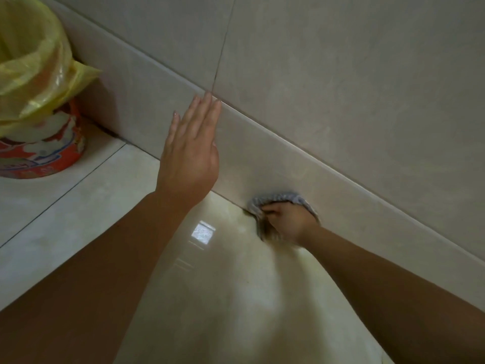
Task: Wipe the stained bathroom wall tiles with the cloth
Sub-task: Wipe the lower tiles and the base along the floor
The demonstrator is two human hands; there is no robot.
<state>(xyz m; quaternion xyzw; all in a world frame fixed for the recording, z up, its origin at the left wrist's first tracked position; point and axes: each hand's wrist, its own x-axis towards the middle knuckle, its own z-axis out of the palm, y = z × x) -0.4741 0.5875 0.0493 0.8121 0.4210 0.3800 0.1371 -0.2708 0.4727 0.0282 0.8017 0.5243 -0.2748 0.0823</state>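
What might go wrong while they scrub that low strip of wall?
The left hand leans flat on the glossy wall; it may slip if the tile is damp. The right hand holds the cloth bunched where wall meets floor, so knuckles may scrape there and dirt may smear onto it.

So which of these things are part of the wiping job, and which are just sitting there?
Part of the job: cloth, right hand gripping it, wall tiles, left hand flat on them.
Just sitting there: bin, yellow bag in it.
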